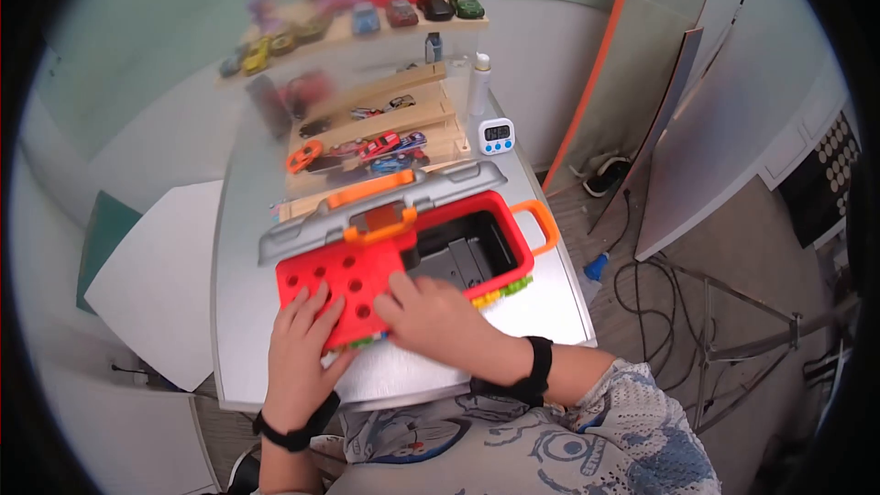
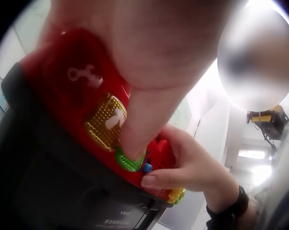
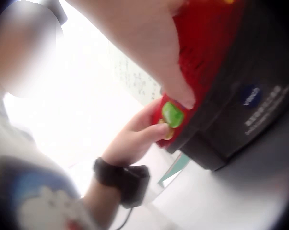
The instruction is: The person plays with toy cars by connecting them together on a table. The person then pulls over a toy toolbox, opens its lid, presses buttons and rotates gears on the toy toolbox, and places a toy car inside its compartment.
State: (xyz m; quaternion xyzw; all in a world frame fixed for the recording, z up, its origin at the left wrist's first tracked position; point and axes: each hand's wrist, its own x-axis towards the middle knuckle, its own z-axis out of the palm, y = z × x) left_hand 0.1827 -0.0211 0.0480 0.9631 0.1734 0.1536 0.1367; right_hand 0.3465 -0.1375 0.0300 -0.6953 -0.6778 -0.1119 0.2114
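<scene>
A toy toolbox (image 1: 500, 229) with a red rim and black inside stands on the table, its grey lid (image 1: 467, 183) raised. Several round holes dot the red panel (image 1: 339, 289) over its left half. My left hand (image 1: 298, 357) holds this panel at the left, fingers over the top, thumb at the front by a green button (image 2: 127, 162). At the panel's right edge my right hand (image 1: 440, 325) grips with curled fingers, its thumb in front near a small blue knob (image 2: 147, 167). A yellow button (image 2: 106, 125) with a hammer picture shows beside the left thumb.
Behind the toolbox, toy cars (image 1: 380, 145) sit on a wooden rack (image 1: 431, 96). A white timer (image 1: 496, 136) and a white bottle (image 1: 479, 87) stand at the back right. More cars and two dolls occupy the upper shelf (image 1: 330, 46). Cables (image 1: 655, 312) lie on the floor at right.
</scene>
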